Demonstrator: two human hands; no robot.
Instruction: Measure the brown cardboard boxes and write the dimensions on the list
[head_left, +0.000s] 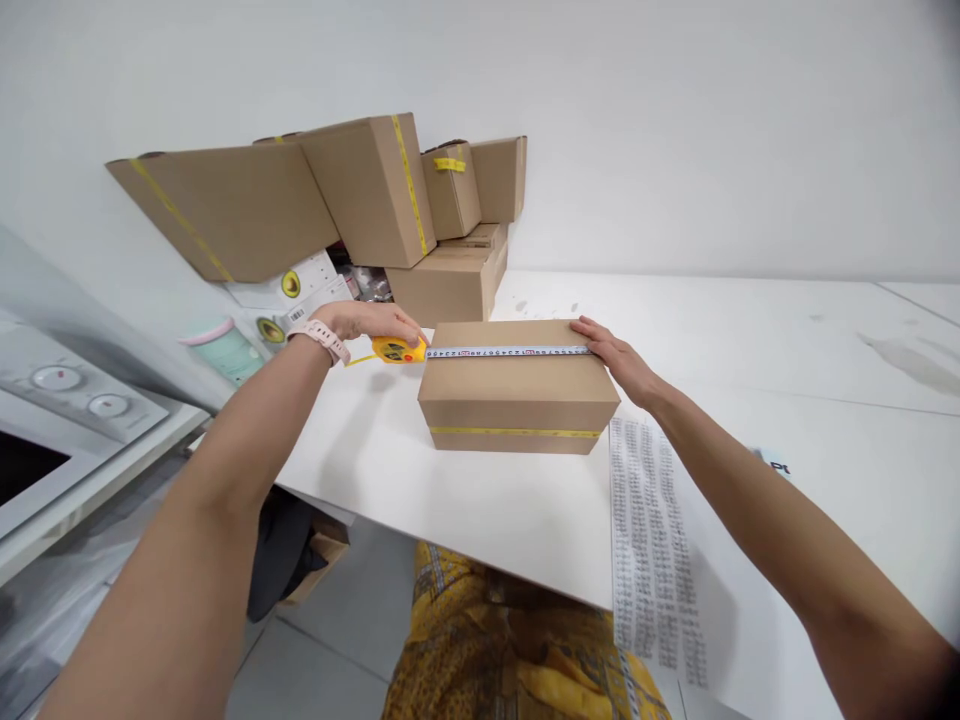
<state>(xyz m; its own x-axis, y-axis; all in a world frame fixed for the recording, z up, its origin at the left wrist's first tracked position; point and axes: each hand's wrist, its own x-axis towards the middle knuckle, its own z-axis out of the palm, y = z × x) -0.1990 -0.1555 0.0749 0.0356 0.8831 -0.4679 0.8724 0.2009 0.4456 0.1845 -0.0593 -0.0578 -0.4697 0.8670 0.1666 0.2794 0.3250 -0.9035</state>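
Observation:
A closed cardboard box [517, 395] with a yellow strip along its front sits on the white table [465, 510]. A white measuring tape blade [510, 352] lies stretched across its top, left to right. My left hand [367, 322], a pink watch on the wrist, is closed on the yellow tape measure case [399, 350] at the box's left edge. My right hand [619, 358] rests at the box's right top edge, fingers pressing the tape's end down.
A pile of taped cardboard boxes [360, 200] leans against the wall at the back left, over white packages with avocado prints [289, 290]. A printed sheet of paper [656, 560] lies at the right of the box. An appliance with dials [67, 400] stands at far left.

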